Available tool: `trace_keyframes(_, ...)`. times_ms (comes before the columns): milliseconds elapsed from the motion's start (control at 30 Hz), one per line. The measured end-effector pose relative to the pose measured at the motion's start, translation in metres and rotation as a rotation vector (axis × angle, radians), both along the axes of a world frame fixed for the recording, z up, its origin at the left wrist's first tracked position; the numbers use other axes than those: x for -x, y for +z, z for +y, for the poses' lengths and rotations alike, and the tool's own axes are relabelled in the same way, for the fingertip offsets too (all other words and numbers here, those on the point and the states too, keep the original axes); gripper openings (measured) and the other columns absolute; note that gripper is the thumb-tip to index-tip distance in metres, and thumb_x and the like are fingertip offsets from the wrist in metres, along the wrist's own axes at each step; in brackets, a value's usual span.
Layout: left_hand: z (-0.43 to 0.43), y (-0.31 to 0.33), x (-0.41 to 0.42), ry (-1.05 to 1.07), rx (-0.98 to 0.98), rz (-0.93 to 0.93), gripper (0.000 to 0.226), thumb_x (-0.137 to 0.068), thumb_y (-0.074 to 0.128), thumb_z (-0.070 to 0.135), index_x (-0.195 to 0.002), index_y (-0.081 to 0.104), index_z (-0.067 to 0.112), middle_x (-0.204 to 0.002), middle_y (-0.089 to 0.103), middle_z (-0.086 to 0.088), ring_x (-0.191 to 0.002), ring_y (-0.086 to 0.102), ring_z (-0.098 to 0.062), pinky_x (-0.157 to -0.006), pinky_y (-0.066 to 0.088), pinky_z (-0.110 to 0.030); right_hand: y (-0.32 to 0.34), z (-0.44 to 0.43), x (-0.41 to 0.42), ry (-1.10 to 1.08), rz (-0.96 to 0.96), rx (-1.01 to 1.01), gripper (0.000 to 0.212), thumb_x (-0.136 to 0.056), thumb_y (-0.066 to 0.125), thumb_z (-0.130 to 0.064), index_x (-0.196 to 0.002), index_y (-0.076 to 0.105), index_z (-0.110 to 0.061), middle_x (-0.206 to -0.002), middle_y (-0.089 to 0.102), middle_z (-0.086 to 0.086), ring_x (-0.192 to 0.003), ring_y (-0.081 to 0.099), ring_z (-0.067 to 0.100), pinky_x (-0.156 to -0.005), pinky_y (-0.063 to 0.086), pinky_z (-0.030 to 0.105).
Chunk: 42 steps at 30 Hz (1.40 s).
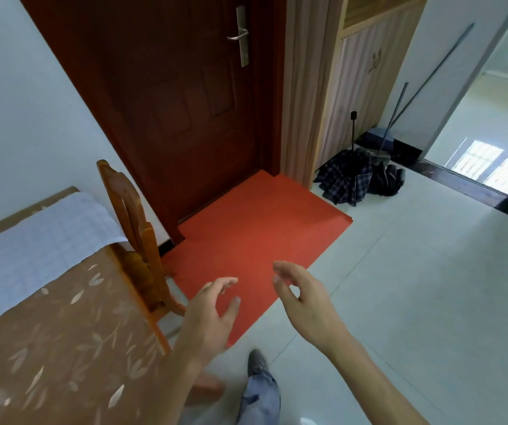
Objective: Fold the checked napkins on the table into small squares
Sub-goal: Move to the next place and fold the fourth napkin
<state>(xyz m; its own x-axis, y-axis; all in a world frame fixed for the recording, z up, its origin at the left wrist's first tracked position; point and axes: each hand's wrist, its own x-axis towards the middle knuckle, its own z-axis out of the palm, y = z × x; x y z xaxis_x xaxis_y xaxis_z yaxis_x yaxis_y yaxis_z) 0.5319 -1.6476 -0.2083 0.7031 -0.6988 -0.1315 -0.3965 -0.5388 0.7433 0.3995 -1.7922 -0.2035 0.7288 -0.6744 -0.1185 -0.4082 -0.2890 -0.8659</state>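
nearest, a grey shoe (257,361) and a trouser leg stand on the pale tiled floor (415,302). just above them both bare hands hang in the air over the edge of a red mat (255,228), holding nothing. the left hand (213,314) has a spread grip, fingers loosely curled and thumb well apart from them. the right hand (305,299) has the same slack, spread grip, thumb and fingers parted around nothing. neither touches the surface or any cloth.

to the left lies the surface (62,348), covered in a brown leaf-print cloth. on its far part lies a pale blue checked napkin (35,250), spread flat, with one end drooping over the edge beside a wooden chair (136,237). it is well apart from both hands. i cannot tell whether it is one napkin or several stacked.

by its droop, it looks thin, light and limp, with no stiffness to hold a crease unaided. it should slide easily on the cloth below, so one palm would likely need to pin it. the best hold is probably a pinch at two neighbouring corners, brought over to the opposite edge, with the checks as guides.

further off are a dark red door (185,102) and, right of it, a dark checked umbrella (346,176) on the floor.
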Motion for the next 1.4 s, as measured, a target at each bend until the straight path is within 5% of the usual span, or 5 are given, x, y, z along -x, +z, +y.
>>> trace_keyframes(600, -0.071, -0.014, -0.184, 0.13, 0.079, 0.072, 0.033, -0.095, 0.065, 0.02, -0.127, 0.06, 0.029, -0.122, 0.063, 0.013, -0.117, 0.057, -0.002, -0.101, 0.045, -0.024, -0.01, -0.079, -0.206, 0.155, 0.03, 0.031, 0.036, -0.102, 0.052, -0.032, -0.136, 0.055, -0.024, -0.129, 0.061, -0.011, -0.119, 0.053, -0.001, -0.1, 0.041, 0.015)
trace_keyframes(767, -0.067, -0.016, -0.233, 0.254, 0.048, 0.042, 0.036, -0.095, 0.065, 0.023, -0.131, 0.059, 0.026, -0.127, 0.063, 0.012, -0.12, 0.056, -0.003, -0.103, 0.044, -0.023, -0.019, -0.092, -0.274, 0.291, 0.006, 0.037, 0.033, -0.1, 0.056, -0.03, -0.132, 0.059, -0.022, -0.123, 0.063, -0.011, -0.113, 0.057, -0.003, -0.093, 0.035, -0.001)
trace_keyframes(1000, -0.081, -0.02, -0.303, 0.506, 0.05, 0.076, 0.035, -0.095, 0.064, 0.016, -0.129, 0.062, 0.024, -0.122, 0.068, 0.009, -0.112, 0.061, -0.002, -0.105, 0.048, -0.031, -0.035, -0.122, -0.383, 0.52, -0.008, 0.037, 0.032, -0.098, 0.061, -0.023, -0.129, 0.062, -0.018, -0.12, 0.066, -0.006, -0.11, 0.06, 0.001, -0.09, 0.038, 0.0)
trace_keyframes(1167, -0.097, -0.007, -0.348, 0.733, 0.065, 0.094, 0.032, -0.096, 0.062, 0.013, -0.125, 0.064, 0.028, -0.116, 0.068, 0.017, -0.105, 0.058, 0.014, -0.087, 0.04, 0.002, -0.028, -0.146, -0.467, 0.699, -0.027, 0.032, 0.031, -0.098, 0.06, -0.024, -0.128, 0.062, -0.02, -0.121, 0.065, -0.009, -0.112, 0.059, 0.001, -0.1, 0.044, 0.014)
trace_keyframes(1400, -0.105, 0.004, -0.386, 1.028, 0.057, 0.092, 0.03, -0.096, 0.063, 0.018, -0.11, 0.056, 0.045, -0.103, 0.058, 0.034, -0.095, 0.056, 0.017, -0.082, 0.042, -0.003, -0.021, -0.152, -0.564, 0.979, -0.044, -0.004, 0.027, -0.099, 0.058, -0.027, -0.126, 0.062, -0.027, -0.122, 0.064, -0.016, -0.115, 0.057, -0.004, -0.101, 0.042, 0.014)
